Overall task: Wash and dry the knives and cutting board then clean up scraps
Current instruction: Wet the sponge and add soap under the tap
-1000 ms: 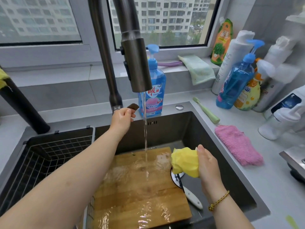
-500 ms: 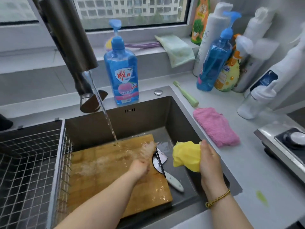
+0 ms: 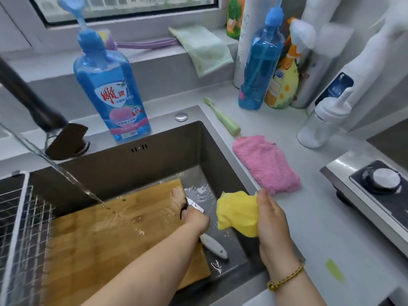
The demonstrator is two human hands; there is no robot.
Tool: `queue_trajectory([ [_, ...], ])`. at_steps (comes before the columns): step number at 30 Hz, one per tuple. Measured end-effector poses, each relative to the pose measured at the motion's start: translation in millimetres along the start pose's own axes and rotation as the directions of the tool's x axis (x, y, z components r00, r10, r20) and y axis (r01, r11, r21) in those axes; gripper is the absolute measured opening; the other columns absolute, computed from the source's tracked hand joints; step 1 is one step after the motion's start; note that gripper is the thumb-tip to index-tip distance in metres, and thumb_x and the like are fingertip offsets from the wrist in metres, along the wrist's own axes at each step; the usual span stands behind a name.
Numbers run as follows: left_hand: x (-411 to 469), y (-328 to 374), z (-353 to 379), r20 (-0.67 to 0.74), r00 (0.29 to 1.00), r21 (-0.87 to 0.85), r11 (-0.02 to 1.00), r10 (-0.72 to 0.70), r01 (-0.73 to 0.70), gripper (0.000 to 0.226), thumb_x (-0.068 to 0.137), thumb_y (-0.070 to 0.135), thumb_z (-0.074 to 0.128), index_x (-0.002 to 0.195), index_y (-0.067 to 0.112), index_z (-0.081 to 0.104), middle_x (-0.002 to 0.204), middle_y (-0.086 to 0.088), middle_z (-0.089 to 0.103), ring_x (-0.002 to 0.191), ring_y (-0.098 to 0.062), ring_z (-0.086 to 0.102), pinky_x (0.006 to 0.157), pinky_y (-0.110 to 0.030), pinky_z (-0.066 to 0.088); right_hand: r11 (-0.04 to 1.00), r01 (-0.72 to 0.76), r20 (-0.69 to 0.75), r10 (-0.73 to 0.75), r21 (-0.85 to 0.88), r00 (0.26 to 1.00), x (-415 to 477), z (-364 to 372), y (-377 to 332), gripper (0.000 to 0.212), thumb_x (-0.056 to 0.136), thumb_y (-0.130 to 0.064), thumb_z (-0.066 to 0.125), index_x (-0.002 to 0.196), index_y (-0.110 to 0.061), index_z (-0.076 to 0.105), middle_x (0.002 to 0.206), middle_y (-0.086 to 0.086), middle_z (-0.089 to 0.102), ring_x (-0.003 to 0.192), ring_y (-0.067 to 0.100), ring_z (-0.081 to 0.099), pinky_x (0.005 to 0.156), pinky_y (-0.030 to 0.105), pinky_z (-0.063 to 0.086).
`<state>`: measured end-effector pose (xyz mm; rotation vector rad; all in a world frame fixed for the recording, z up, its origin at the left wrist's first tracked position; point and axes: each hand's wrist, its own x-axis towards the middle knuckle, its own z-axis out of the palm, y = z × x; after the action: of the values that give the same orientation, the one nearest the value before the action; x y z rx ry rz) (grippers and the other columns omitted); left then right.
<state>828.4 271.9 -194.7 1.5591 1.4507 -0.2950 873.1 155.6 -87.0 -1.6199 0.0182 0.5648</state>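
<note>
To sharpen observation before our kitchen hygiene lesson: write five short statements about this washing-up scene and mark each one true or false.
1. Water runs from the tap onto the cutting board. True.
2. The right hand holds the pink cloth. False: it holds a yellow cloth; the pink one lies on the counter.
3. The left hand is on the knife in the sink. True.
4. The cutting board stands in the wire rack. False: it lies in the sink, beside the rack.
5. The green toothbrush lies in the sink. False: it lies on the counter.
</note>
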Motion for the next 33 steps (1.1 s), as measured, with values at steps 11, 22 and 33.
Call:
queue_trajectory([
  [11,12,1,-12,0.151,0.988,0.196,0.980,-0.005,-0.025,0.036,0.097,0.001,0.034,0.132,-0.006,0.040,0.140,-0.021,0.041,0.129,-0.034,0.039,0.100,-0.033,0.033,1.000,-0.029,0.036,0.029,-0.006,0.999,4,7,5,0.024,0.096,-0.029,0.040,0.077,-0.028,0.054,0.081,-0.008,0.058,0.077,0.009,0.055,0.077,0.027,0.041],
  [22,9,7,-32,0.185,0.980,-0.277,0.953,-0.071,0.121,0.013,0.099,0.010,0.027,0.101,0.003,0.038,0.080,-0.010,0.044,0.061,-0.024,0.045,0.059,-0.036,0.042,1.000,-0.014,0.039,0.013,0.012,0.999,3,4,6,0.022,0.096,-0.027,0.039,0.080,-0.024,0.053,0.087,-0.001,0.059,0.084,0.017,0.056,0.078,0.028,0.041],
  [33,-33,12,-59,0.113,0.993,-0.182,0.983,-0.017,0.037,0.038,0.099,0.029,0.036,0.123,0.000,0.042,0.103,-0.016,0.052,0.077,-0.024,0.051,0.077,-0.034,0.046,0.998,-0.020,0.025,0.019,0.059,1.000,-8,-12,-2,0.028,0.096,-0.031,0.040,0.100,-0.009,0.056,0.098,0.014,0.061,0.087,0.026,0.057,0.064,0.027,0.046],
])
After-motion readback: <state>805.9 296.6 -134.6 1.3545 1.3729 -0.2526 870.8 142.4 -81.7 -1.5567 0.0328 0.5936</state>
